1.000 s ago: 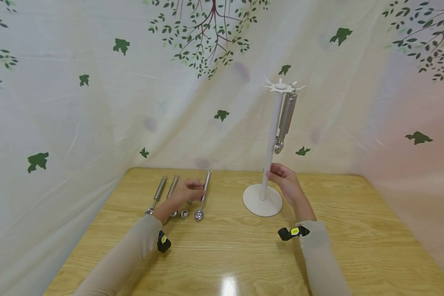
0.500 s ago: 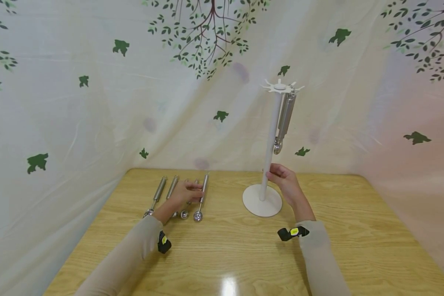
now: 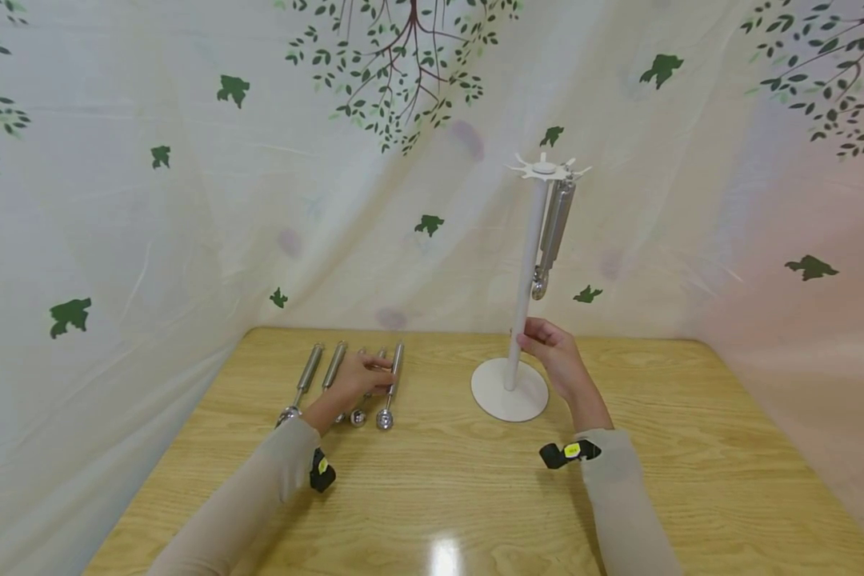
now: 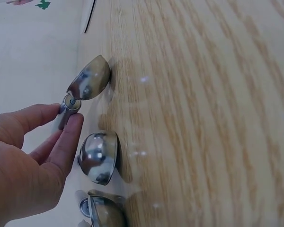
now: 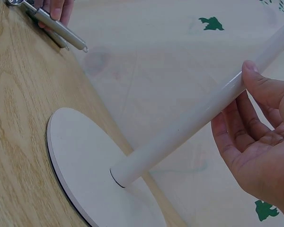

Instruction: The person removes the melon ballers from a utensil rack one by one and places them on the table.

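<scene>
My left hand (image 3: 356, 380) pinches the handle of a shiny metal scoop (image 3: 385, 419), the rightmost in a row on the left side of the table. In the left wrist view thumb and fingers close on its handle, and its round bowl (image 4: 91, 79) is right at the wood. More such scoops (image 3: 309, 370) lie left of it, partly hidden by the hand. My right hand (image 3: 558, 362) holds the pole of a white stand (image 3: 526, 280), thumb on one side and fingers behind, as the right wrist view shows. The pole (image 5: 180, 132) rises from a round base.
Metal scoops (image 3: 558, 220) hang from the right of the stand's hooked top (image 3: 545, 169). The round base (image 3: 490, 396) rests on the wooden table (image 3: 432, 480). A pale curtain (image 3: 331, 240) with leaf prints hangs behind the table's back edge.
The scoop in my left hand has shifted slightly left, and its handle end has dropped lower. My right hand and the stand have stayed in place.
</scene>
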Demonstrator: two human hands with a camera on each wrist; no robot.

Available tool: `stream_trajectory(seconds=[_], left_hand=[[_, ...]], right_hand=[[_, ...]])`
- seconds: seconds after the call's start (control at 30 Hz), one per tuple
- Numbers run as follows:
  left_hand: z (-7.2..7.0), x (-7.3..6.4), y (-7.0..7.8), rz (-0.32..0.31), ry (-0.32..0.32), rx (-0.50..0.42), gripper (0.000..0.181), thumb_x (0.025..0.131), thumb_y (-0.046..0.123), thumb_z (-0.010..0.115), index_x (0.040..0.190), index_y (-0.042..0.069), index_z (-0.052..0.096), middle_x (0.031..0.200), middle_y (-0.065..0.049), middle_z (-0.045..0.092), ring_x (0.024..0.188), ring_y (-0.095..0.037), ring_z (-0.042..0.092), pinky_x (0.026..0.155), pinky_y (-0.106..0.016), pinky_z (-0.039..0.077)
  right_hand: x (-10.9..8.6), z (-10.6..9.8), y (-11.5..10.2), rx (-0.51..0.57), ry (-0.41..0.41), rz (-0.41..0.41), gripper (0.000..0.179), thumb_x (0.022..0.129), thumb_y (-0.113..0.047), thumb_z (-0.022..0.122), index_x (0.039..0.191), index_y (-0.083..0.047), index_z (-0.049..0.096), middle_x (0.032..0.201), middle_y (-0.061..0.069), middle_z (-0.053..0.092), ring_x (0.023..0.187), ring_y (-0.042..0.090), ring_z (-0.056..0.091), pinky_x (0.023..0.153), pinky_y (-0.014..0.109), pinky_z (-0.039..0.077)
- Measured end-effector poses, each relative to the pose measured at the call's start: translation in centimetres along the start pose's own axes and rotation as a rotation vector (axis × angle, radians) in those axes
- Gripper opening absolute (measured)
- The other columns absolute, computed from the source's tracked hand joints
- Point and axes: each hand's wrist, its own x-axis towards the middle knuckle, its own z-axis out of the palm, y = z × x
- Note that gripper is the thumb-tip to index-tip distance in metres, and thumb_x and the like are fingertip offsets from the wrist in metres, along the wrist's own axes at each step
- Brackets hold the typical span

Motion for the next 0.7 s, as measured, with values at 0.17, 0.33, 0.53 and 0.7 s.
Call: stream_trajectory(seconds=[0.17, 0.33, 0.53, 0.7], left_hand=[[0.08, -0.05, 0.0, 0.009, 0.008, 0.025, 0.033, 0.09, -0.002, 0.073, 0.122, -0.01, 0.067, 0.111, -0.027, 0.072, 0.076, -0.015, 0.073, 0.074, -0.032, 0.065], [0.1, -0.24, -0.06, 0.019, 0.02, 0.036, 0.033, 0.089, -0.005, 0.073, 0.121, -0.012, 0.066, 0.109, -0.028, 0.072, 0.077, -0.019, 0.074, 0.073, -0.032, 0.065], [0.2, -0.28, -0.12, 0.015, 0.044, 0.068, 0.033, 0.089, -0.005, 0.073, 0.12, -0.012, 0.067, 0.109, -0.028, 0.071, 0.079, -0.021, 0.075, 0.073, -0.033, 0.065], [0.35, -0.42, -0.01, 0.017, 0.074, 0.119, 0.031, 0.088, -0.003, 0.074, 0.117, -0.012, 0.068, 0.107, -0.029, 0.072, 0.077, -0.022, 0.076, 0.07, -0.032, 0.065]], right_hand=[[0.0, -0.01, -0.06, -0.005, -0.002, 0.0, 0.025, 0.1, -0.013, 0.067, 0.124, -0.007, 0.065, 0.104, -0.012, 0.071, 0.103, 0.009, 0.065, 0.093, 0.018, 0.055], [-0.03, -0.04, -0.05, 0.001, -0.003, -0.002, 0.024, 0.099, -0.013, 0.067, 0.123, -0.009, 0.065, 0.104, -0.012, 0.071, 0.103, 0.008, 0.065, 0.094, 0.02, 0.055], [-0.1, 0.04, 0.01, 0.011, -0.006, -0.007, 0.022, 0.099, -0.012, 0.067, 0.121, -0.009, 0.066, 0.104, -0.012, 0.072, 0.102, 0.008, 0.066, 0.093, 0.02, 0.056], [-0.16, 0.1, 0.01, 0.016, -0.007, -0.015, 0.021, 0.099, -0.011, 0.066, 0.12, -0.01, 0.067, 0.104, -0.011, 0.072, 0.102, 0.009, 0.066, 0.093, 0.02, 0.056]])
